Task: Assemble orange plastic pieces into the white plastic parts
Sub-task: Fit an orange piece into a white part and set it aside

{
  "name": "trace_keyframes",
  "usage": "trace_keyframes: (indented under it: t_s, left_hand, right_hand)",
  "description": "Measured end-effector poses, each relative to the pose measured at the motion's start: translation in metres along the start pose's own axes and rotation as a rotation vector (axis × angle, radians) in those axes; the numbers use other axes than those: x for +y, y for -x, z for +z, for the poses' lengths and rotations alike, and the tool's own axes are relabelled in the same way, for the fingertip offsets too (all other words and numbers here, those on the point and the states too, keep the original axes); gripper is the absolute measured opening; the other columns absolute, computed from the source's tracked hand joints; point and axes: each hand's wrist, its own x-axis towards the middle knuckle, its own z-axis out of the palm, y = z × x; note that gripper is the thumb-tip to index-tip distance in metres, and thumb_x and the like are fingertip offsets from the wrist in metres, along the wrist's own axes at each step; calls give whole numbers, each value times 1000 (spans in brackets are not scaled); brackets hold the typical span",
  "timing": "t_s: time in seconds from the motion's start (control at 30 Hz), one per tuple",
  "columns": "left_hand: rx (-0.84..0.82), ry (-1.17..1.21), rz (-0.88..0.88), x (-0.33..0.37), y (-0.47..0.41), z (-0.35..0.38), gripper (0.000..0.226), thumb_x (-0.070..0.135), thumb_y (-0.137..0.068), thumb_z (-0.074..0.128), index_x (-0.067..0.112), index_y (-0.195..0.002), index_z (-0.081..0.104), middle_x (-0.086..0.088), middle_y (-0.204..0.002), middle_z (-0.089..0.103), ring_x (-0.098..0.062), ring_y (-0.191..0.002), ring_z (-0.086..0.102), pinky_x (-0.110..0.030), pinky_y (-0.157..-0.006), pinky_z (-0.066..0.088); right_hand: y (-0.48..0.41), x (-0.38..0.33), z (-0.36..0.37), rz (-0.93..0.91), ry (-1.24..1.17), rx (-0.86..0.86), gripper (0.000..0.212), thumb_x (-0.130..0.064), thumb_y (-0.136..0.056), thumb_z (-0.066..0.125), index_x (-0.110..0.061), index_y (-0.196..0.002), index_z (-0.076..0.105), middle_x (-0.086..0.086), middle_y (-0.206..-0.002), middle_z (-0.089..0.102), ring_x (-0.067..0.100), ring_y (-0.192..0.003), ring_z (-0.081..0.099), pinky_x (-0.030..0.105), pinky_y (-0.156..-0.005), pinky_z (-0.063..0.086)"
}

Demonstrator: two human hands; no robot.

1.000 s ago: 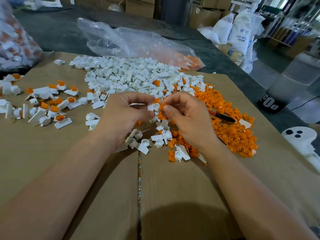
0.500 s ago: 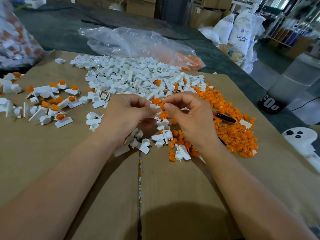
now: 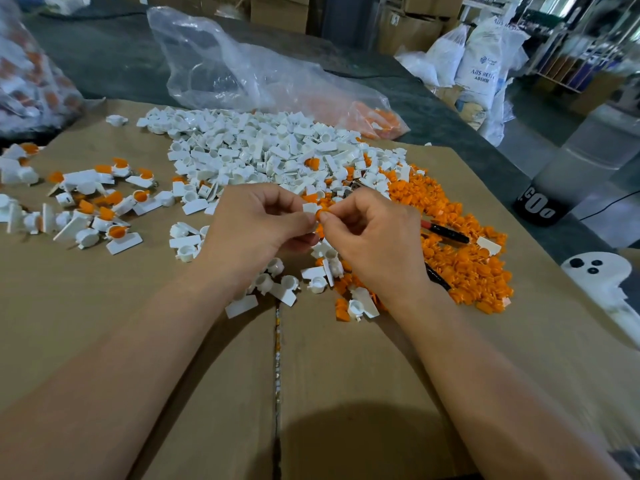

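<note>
My left hand (image 3: 254,230) pinches a small white plastic part (image 3: 310,207) above the cardboard. My right hand (image 3: 375,240) pinches an orange piece (image 3: 325,213) and holds it against that white part, fingertips of both hands meeting. A big heap of loose white parts (image 3: 263,150) lies behind the hands. A heap of orange pieces (image 3: 460,258) spreads to the right. Joined white-and-orange parts (image 3: 100,209) are scattered at the left.
The cardboard sheet (image 3: 207,393) covers the table, with a seam down its middle. A clear plastic bag (image 3: 249,74) lies behind the white heap, another bag (image 3: 27,77) at far left. Red-black pens (image 3: 446,233) lie among the orange pieces. A white ghost-shaped object (image 3: 599,275) sits at the right edge.
Both hands stayed together over the same spot; the fingers shifted slightly as the orange piece is pressed against the white part.
</note>
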Motion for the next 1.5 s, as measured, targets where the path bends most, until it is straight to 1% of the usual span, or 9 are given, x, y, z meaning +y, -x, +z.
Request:
trace_keyframes:
  t_s: [0.1, 0.23, 0.43, 0.73, 0.9, 1.0, 1.13, 1.3, 1.5]
  left_hand:
    - [12, -29, 28, -2, 1, 1, 11, -6, -75, 69, 2, -70, 64, -6, -53, 66, -12, -50, 66, -17, -48, 51]
    - [36, -113, 54, -3, 1, 1, 16, -3, -76, 70, 9, -67, 65, -3, -53, 66, -10, -49, 65, -17, -49, 51]
    - [74, -209, 64, -6, 1, 2, 16, 6, -77, 72, 17, -67, 66, -5, -61, 69, -15, -54, 68, -43, -61, 58]
    - [75, -143, 53, -1, 0, 1, 21, -1, -77, 69, 15, -65, 64, -3, -56, 67, -12, -53, 67, -22, -52, 55]
    - [-18, 11, -10, 3, 1, -3, 15, -8, -77, 65, 4, -67, 62, -5, -52, 64, -13, -48, 64, -19, -49, 52]
    - [-72, 36, -43, 3, 0, -4, 13, -10, -77, 62, 1, -70, 62, -7, -52, 63, -14, -47, 63, -19, -48, 52]
    - [-112, 81, -69, 3, 0, -5, 6, -7, -73, 66, -2, -77, 64, -9, -57, 66, -15, -50, 64, -19, -48, 52]
    - [-145, 83, -70, 5, 1, -6, 22, 9, -55, 72, 0, -74, 64, -9, -57, 66, -16, -50, 64, -19, -47, 51]
    - [-96, 73, -101, 6, 1, -5, 13, -9, -72, 65, 2, -65, 61, -8, -53, 64, -14, -45, 62, -17, -43, 49]
  right_hand:
    - [1, -2, 3, -42, 52, -7, 10, -14, -79, 64, -10, -70, 64, -10, -60, 59, 11, -54, 56, 37, -51, 51]
    - [2, -1, 2, 33, 42, -51, 14, -14, -81, 65, -15, -67, 62, -20, -56, 51, 8, -54, 55, 32, -54, 50]
    - [1, -1, 0, 187, -106, -89, 27, -15, -82, 66, -28, -62, 55, -9, -58, 63, 14, -58, 64, 40, -61, 55]
    - [-3, 2, -6, 164, -250, -209, 22, -13, -78, 71, -30, -70, 60, -8, -69, 65, 12, -66, 65, 32, -65, 56]
    - [-5, 4, -9, 49, -323, -220, 36, -8, -75, 72, -25, -105, 62, -12, -98, 60, 0, -89, 59, 17, -76, 51]
    - [-4, 7, -8, 26, -412, -240, 37, 0, -74, 70, -11, -108, 60, -10, -92, 63, -1, -85, 63, 14, -77, 50]
    - [-4, 9, -7, 27, -407, -201, 35, -1, -72, 71, -13, -104, 62, -17, -86, 63, -5, -81, 63, 14, -75, 50]
    - [-4, 8, -7, 28, -412, -193, 34, -4, -70, 73, -13, -102, 64, -14, -84, 64, -1, -79, 64, 16, -75, 51]
    - [-5, 6, -8, 56, -493, -258, 42, 1, -71, 71, -13, -108, 60, -6, -87, 66, 6, -81, 66, 20, -77, 53]
